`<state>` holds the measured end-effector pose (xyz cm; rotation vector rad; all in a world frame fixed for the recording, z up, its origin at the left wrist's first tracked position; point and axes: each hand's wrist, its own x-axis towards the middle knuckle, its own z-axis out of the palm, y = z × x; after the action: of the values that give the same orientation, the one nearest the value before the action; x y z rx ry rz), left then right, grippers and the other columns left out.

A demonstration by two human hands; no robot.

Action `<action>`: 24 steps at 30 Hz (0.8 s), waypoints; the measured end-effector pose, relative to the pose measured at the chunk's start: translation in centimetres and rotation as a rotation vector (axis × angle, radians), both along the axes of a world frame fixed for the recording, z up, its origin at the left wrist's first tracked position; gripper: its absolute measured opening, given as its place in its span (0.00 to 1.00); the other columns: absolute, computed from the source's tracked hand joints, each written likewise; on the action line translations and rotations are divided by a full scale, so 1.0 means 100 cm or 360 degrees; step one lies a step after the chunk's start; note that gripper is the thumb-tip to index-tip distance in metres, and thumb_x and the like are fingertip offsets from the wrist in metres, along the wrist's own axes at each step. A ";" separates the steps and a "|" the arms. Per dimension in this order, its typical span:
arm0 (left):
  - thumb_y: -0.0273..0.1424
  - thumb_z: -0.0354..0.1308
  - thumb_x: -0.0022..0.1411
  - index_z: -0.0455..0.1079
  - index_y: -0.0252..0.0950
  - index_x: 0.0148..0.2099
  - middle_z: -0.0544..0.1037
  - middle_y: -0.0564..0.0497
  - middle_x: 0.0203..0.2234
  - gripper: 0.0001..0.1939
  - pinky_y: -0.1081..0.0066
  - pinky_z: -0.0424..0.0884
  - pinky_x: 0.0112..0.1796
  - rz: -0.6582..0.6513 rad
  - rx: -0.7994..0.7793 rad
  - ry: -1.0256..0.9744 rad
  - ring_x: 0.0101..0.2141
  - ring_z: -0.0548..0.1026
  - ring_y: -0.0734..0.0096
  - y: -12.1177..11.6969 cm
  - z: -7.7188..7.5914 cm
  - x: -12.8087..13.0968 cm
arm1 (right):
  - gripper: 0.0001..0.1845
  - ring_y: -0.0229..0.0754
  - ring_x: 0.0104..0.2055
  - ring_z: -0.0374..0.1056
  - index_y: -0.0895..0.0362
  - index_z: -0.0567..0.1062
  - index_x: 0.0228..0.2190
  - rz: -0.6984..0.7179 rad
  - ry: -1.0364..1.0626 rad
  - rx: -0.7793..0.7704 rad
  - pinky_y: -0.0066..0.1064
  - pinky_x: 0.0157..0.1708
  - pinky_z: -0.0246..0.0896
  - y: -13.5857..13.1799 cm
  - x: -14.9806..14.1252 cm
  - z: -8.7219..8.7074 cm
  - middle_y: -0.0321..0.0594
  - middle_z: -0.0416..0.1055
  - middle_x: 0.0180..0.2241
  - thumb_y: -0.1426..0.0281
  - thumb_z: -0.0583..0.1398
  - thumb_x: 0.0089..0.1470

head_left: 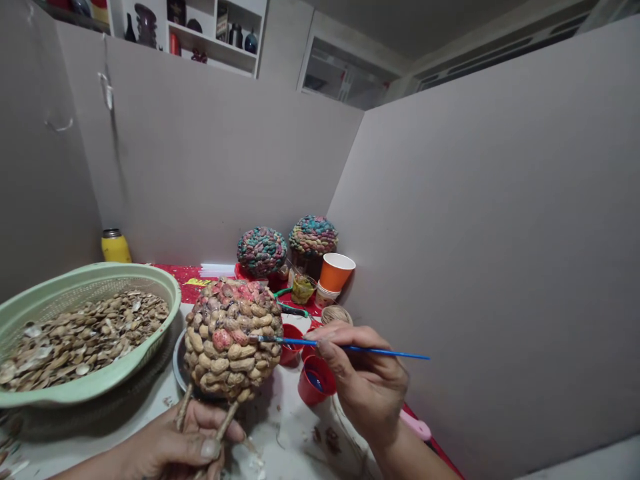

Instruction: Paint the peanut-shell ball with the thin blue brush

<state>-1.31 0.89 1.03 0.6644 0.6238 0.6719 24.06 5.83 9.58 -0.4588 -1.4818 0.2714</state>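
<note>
My left hand (193,437) is closed around thin wooden sticks (227,420) at the underside of a rounded form covered in peanuts (234,347). Most of its peanuts are plain tan; some on top and at the front are pink or purplish. In my right hand (367,383) is a blue paintbrush (385,351), pinched between thumb and fingers. The bristles meet the peanuts beside a pink patch on the right front. Just below the brush stands a red cup (317,380) with dark blue liquid; other red cups (291,343) are partly hidden behind it.
At left is a green basket (173,293) of shells, with a yellow bottle (115,247) behind. Two painted peanut forms (261,251) (314,235) stand at the back near an orange paper cup (337,270). Grey panels (220,147) enclose the table on several sides.
</note>
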 end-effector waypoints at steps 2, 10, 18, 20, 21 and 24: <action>0.38 0.80 0.48 0.86 0.32 0.43 0.80 0.51 0.18 0.21 0.80 0.63 0.18 0.0021 -0.0018 0.0013 0.15 0.68 0.80 0.000 0.001 0.000 | 0.02 0.40 0.32 0.81 0.52 0.82 0.34 -0.0072 0.0019 -0.0045 0.31 0.36 0.80 0.002 0.003 -0.001 0.36 0.83 0.30 0.71 0.69 0.61; 0.37 0.81 0.46 0.86 0.32 0.41 0.80 0.51 0.19 0.20 0.80 0.66 0.25 0.0062 -0.0050 -0.0003 0.19 0.71 0.79 0.000 -0.003 0.001 | 0.05 0.40 0.29 0.80 0.52 0.81 0.31 0.0072 0.0150 -0.0207 0.27 0.27 0.77 -0.002 -0.001 0.002 0.37 0.82 0.28 0.67 0.70 0.60; 0.35 0.80 0.48 0.85 0.29 0.42 0.77 0.53 0.15 0.20 0.80 0.62 0.23 0.0066 -0.0085 -0.0034 0.17 0.68 0.81 0.002 -0.011 -0.002 | 0.07 0.40 0.29 0.80 0.53 0.81 0.30 -0.0118 0.0088 -0.0303 0.27 0.30 0.78 0.002 0.006 0.002 0.37 0.82 0.28 0.65 0.71 0.58; 0.35 0.81 0.46 0.85 0.29 0.41 0.76 0.53 0.16 0.21 0.80 0.64 0.25 0.0058 -0.0099 -0.0052 0.18 0.69 0.80 0.004 -0.011 -0.003 | 0.07 0.40 0.30 0.81 0.53 0.81 0.30 -0.0080 0.0112 -0.0315 0.27 0.29 0.79 0.003 0.009 0.001 0.37 0.82 0.29 0.65 0.71 0.58; 0.35 0.82 0.45 0.85 0.29 0.41 0.78 0.52 0.17 0.21 0.79 0.66 0.26 0.0050 -0.0109 -0.0047 0.19 0.71 0.79 0.004 -0.011 -0.003 | 0.06 0.41 0.31 0.81 0.53 0.81 0.31 -0.0047 0.0118 -0.0318 0.26 0.29 0.79 0.003 0.010 0.001 0.37 0.83 0.30 0.66 0.71 0.58; 0.35 0.82 0.45 0.85 0.30 0.41 0.83 0.47 0.21 0.22 0.75 0.71 0.29 0.0017 -0.0128 0.0001 0.22 0.76 0.73 0.006 -0.012 -0.005 | 0.06 0.40 0.30 0.81 0.52 0.81 0.33 0.0071 0.0104 -0.0349 0.26 0.28 0.78 0.002 0.009 0.000 0.38 0.84 0.32 0.66 0.71 0.58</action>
<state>-1.85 1.50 -0.16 0.5873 0.6519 0.6531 24.93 6.02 9.54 -0.5874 -1.4056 0.4828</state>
